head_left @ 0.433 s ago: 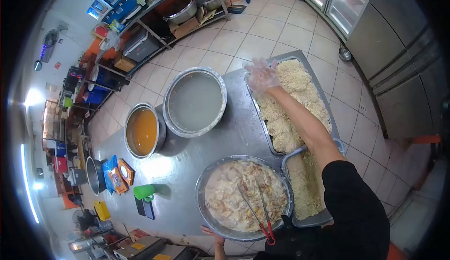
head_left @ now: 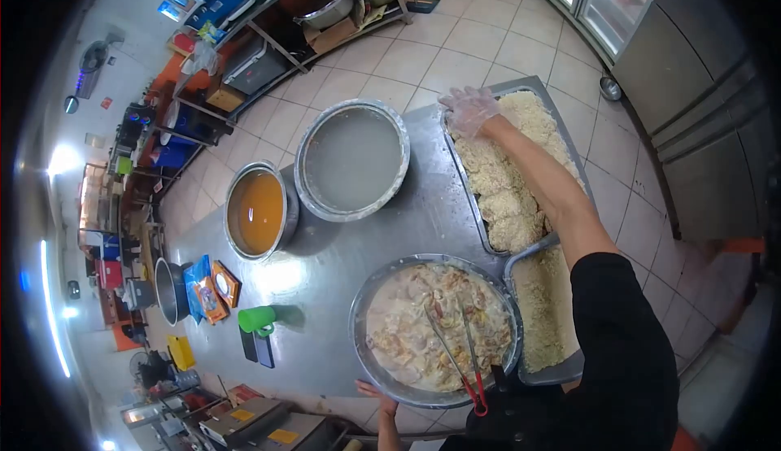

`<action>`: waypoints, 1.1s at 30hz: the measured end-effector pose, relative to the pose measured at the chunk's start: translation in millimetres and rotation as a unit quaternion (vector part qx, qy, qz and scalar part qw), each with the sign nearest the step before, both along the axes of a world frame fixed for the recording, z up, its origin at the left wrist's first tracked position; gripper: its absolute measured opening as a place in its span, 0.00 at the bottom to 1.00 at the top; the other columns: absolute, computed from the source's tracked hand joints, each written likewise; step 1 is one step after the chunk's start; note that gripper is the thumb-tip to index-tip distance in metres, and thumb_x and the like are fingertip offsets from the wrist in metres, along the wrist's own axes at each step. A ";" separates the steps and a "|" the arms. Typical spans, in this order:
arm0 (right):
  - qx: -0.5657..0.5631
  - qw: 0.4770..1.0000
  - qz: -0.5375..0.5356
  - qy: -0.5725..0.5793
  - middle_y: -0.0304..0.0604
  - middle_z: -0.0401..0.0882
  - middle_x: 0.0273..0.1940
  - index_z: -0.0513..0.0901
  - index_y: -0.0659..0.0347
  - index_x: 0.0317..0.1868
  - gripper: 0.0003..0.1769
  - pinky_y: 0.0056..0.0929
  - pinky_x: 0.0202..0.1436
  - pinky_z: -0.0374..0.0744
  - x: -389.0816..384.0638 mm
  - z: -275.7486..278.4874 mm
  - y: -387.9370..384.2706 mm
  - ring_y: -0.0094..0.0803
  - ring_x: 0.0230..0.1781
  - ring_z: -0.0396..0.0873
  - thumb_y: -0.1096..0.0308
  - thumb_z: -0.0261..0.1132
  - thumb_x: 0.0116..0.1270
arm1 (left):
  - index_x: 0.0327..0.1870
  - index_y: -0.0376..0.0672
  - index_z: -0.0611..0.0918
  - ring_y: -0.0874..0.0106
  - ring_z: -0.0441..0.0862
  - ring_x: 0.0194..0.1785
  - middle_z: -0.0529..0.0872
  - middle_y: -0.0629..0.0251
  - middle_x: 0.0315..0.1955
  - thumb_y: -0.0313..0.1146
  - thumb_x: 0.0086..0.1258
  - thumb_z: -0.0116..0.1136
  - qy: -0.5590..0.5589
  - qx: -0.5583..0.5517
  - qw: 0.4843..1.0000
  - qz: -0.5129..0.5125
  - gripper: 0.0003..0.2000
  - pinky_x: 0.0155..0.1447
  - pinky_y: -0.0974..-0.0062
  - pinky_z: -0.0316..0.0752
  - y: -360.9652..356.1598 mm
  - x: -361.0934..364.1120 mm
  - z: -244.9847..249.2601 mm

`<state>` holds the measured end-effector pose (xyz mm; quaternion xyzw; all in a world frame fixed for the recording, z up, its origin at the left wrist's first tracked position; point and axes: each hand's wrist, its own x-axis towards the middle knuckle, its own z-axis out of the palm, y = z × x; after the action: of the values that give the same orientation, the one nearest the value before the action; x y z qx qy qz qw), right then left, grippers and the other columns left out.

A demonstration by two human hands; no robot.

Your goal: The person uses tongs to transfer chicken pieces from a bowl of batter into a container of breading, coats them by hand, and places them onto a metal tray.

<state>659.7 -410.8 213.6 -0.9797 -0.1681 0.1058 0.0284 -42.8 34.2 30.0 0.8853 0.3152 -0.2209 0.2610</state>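
**Hands.** The right hand (head_left: pixel 470 109), in a clear disposable glove, is stretched out at full arm's length. It lies palm down with the fingers spread and nothing clasped in it. It rests on the breaded pieces (head_left: pixel 506 205) at the far end of the long metal tray (head_left: pixel 508 86). The left hand (head_left: pixel 376 398) shows only partly at the bottom edge of the view. Its fingers touch the near rim of the wide bowl (head_left: pixel 359 321); whether they grip the rim cannot be told.

**Tray.** It stands at the right edge of the steel surface (head_left: pixel 342 264), running away from the person. The pieces fill it in close rows, bedded in pale crumb.

**Adjacent items.**
- A second tray (head_left: pixel 511 276) sits just beside the near end of the first, holding loose crumb only.
- The wide bowl touches this second tray on its left. It holds pieces in a creamy batter, with tongs (head_left: pixel 452 345) lying in it (red handle tips over the near rim).

**Further out.**
- A large basin (head_left: pixel 307 170) of cloudy grey liquid stands left of the long tray, well apart from the right hand.
- A pot (head_left: pixel 286 222) of orange liquid sits just beside the basin.
- A green cup (head_left: pixel 258 319), coloured packets (head_left: pixel 210 288) and a small empty pot (head_left: pixel 167 290) lie toward the left end of the surface.
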 end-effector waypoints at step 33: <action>0.163 0.945 -0.160 -0.235 0.58 0.81 0.26 0.82 0.61 0.41 0.09 0.51 0.33 0.74 -383.3 -32.7 -139.9 0.57 0.27 0.79 0.66 0.59 0.74 | 0.80 0.44 0.24 0.27 0.02 0.71 0.11 0.19 0.69 0.56 0.69 0.60 0.011 -0.066 0.997 0.031 0.59 0.69 0.30 0.06 -35.3 57.3 58.0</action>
<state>276.4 -550.7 180.9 -0.9727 -0.0263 -0.1625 0.1638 14.5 -1.2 88.0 0.8534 0.3304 -0.2424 0.3223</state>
